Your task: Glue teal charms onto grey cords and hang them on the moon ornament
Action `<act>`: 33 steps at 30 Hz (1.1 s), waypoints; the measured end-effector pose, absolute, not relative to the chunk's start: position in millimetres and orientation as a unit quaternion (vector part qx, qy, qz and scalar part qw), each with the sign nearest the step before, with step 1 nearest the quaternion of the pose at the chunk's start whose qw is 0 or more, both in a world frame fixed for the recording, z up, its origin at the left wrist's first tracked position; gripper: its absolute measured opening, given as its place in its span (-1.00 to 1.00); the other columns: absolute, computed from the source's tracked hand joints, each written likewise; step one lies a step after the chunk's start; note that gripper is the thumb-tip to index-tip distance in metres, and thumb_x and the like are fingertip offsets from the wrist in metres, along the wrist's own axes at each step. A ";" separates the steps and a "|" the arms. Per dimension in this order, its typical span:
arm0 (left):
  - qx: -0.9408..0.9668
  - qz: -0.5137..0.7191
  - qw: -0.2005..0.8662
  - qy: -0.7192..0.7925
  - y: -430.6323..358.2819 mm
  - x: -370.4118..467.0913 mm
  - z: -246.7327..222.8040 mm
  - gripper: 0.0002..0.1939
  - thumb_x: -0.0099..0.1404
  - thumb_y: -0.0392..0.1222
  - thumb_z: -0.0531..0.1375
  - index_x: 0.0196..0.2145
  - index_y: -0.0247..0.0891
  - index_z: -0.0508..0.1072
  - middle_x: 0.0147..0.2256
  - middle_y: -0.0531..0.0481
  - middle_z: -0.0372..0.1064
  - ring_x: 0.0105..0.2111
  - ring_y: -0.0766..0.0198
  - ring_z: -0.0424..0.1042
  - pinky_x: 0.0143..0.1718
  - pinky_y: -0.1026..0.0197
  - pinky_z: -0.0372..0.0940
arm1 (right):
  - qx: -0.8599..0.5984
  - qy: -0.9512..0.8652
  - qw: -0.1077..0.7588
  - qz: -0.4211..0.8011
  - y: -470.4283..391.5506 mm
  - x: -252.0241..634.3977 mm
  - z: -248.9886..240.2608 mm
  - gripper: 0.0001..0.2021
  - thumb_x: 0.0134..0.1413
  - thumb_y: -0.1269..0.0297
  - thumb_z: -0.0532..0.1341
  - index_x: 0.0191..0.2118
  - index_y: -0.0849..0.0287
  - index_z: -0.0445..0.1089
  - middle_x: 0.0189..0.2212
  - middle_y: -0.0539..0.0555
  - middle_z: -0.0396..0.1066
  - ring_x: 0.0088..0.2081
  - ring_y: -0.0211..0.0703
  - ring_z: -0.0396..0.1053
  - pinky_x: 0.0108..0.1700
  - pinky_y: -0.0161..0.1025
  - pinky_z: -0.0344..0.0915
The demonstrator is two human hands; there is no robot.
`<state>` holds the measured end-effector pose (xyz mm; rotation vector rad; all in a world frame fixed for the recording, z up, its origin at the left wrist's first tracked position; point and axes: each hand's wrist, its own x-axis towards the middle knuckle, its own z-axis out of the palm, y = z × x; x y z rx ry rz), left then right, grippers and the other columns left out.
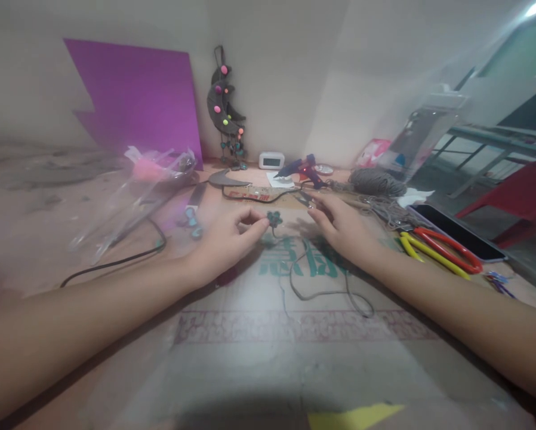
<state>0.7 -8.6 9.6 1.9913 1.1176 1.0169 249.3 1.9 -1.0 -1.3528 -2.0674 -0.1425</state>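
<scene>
The left hand [230,236] pinches a small dark flower [274,218] over the counter [30,245]; the right hand [344,227] is near, a grey cord [319,294] lying loose.

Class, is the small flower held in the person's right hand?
No, the left hand pinches the small flower, while the right hand is apart from it.

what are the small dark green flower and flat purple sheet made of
The flower might be plastic or beads, from its rounded petals; blur hides its finish. The sheet is probably smooth, matte card, from its even colour and straight edges.
</scene>
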 end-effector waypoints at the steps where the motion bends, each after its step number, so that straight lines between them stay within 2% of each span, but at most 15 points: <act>1: 0.769 0.399 0.279 0.414 -8.8 0.5 10.6 -0.80 0.33 -0.10 0.12 -0.40 -0.23 0.40 -0.38 0.03 0.43 -0.35 0.26 0.42 -0.27 0.24 0.31 | -0.519 -0.792 0.319 -0.046 5.5 251.5 -3.4 -0.63 0.28 0.22 0.07 0.12 0.22 0.34 -0.01 0.24 0.46 -0.03 0.05 0.43 0.01 0.00 0.34; 4: 0.799 0.424 0.188 0.383 -9.4 -0.7 11.1 -0.82 0.35 -0.11 0.11 -0.34 -0.22 0.42 -0.29 0.01 0.47 -0.22 0.21 0.42 -0.10 0.19 0.29 | -0.515 -0.813 0.272 -0.023 12.0 255.5 -7.3 -0.65 0.25 0.26 0.11 0.11 0.20 0.35 -0.02 0.22 0.45 -0.03 0.05 0.41 0.02 0.01 0.34; 10: 0.809 0.409 0.184 0.381 -8.6 -1.8 8.2 -0.82 0.37 -0.11 0.10 -0.33 -0.22 0.42 -0.30 0.03 0.48 -0.23 0.23 0.43 -0.12 0.21 0.28 | -0.486 -0.829 0.277 -0.025 2.2 248.8 6.5 -0.67 0.27 0.15 0.12 0.01 0.22 0.43 -0.11 0.23 0.46 -0.04 0.05 0.40 0.02 0.02 0.33; 12: 0.809 0.408 0.190 0.378 -9.3 -1.3 8.8 -0.83 0.37 -0.12 0.11 -0.32 -0.22 0.43 -0.31 0.04 0.47 -0.24 0.23 0.42 -0.12 0.22 0.28 | -0.441 -0.860 0.258 -0.004 -5.9 242.8 10.7 -0.65 0.26 0.10 0.14 0.02 0.18 0.44 -0.04 0.23 0.43 0.02 0.04 0.37 0.07 0.03 0.30; 15: 0.811 0.402 0.209 0.371 -12.0 -0.3 10.3 -0.83 0.36 -0.13 0.11 -0.33 -0.22 0.43 -0.33 0.04 0.46 -0.27 0.24 0.41 -0.14 0.22 0.29 | -0.373 -0.905 0.201 0.034 -17.8 232.4 10.9 -0.50 0.16 0.00 0.23 0.13 0.18 0.35 0.15 0.28 0.28 0.17 0.10 0.23 0.17 0.10 0.21; 16: 0.811 0.401 0.216 0.367 -12.6 0.1 10.7 -0.83 0.36 -0.13 0.11 -0.33 -0.22 0.43 -0.34 0.04 0.46 -0.28 0.24 0.41 -0.14 0.22 0.29 | -0.356 -0.914 0.191 0.047 -20.7 229.3 10.1 -0.53 0.16 0.02 0.24 0.10 0.18 0.36 0.16 0.28 0.26 0.19 0.09 0.21 0.18 0.10 0.19; 19: 0.789 0.414 0.252 0.378 -11.1 0.5 9.8 -0.82 0.35 -0.11 0.11 -0.34 -0.24 0.42 -0.33 0.02 0.45 -0.26 0.24 0.41 -0.13 0.21 0.29 | -0.324 -0.923 0.193 0.075 -24.1 223.9 8.6 -0.84 0.25 0.23 0.18 -0.20 0.18 0.45 -0.06 0.21 0.40 0.04 -0.04 0.31 0.10 -0.01 0.26; 21: 0.750 0.432 0.295 0.404 -6.5 0.0 7.6 -0.80 0.34 -0.07 0.12 -0.32 -0.25 0.41 -0.30 0.00 0.44 -0.24 0.23 0.41 -0.15 0.20 0.30 | -0.311 -0.927 0.199 0.070 -22.2 224.4 9.5 -0.84 0.27 0.32 0.14 -0.32 0.18 0.43 -0.21 0.16 0.43 -0.09 -0.10 0.34 0.02 -0.07 0.29; 24: 0.676 0.459 0.373 0.439 3.6 -1.8 3.1 -0.73 0.31 0.03 0.13 -0.32 -0.24 0.39 -0.27 -0.01 0.42 -0.27 0.25 0.40 -0.29 0.24 0.32 | -0.318 -0.933 0.161 0.052 -17.3 230.3 16.2 -0.82 0.27 0.32 0.13 -0.33 0.18 0.44 -0.28 0.13 0.43 -0.17 -0.11 0.35 -0.05 -0.11 0.30; 28: 0.625 0.462 0.429 0.460 11.3 -3.4 0.3 -0.70 0.27 0.09 0.15 -0.33 -0.23 0.37 -0.27 0.01 0.41 -0.41 0.32 0.36 -0.48 0.31 0.25 | -0.364 -0.927 0.047 0.077 -14.2 243.1 37.5 -0.83 0.25 0.25 0.17 -0.31 0.15 0.47 -0.34 0.08 0.46 -0.26 -0.13 0.40 -0.20 -0.19 0.32; 30: 0.642 0.455 0.422 0.451 9.8 -2.7 1.0 -0.72 0.27 0.06 0.15 -0.34 -0.23 0.37 -0.30 0.02 0.40 -0.41 0.32 0.37 -0.47 0.29 0.26 | -0.389 -0.915 0.031 0.105 -14.2 250.3 50.6 -0.80 0.21 0.12 0.20 -0.28 0.11 0.49 -0.33 0.05 0.50 -0.29 -0.13 0.43 -0.25 -0.22 0.32; 33: 0.691 0.430 0.387 0.433 3.8 -0.7 3.5 -0.76 0.29 0.00 0.14 -0.34 -0.24 0.38 -0.35 0.01 0.39 -0.37 0.27 0.40 -0.37 0.24 0.31 | -0.425 -0.894 0.083 0.114 -12.9 260.6 66.5 -0.74 0.19 0.03 0.18 -0.23 0.08 0.49 -0.28 0.02 0.54 -0.28 -0.13 0.46 -0.23 -0.22 0.34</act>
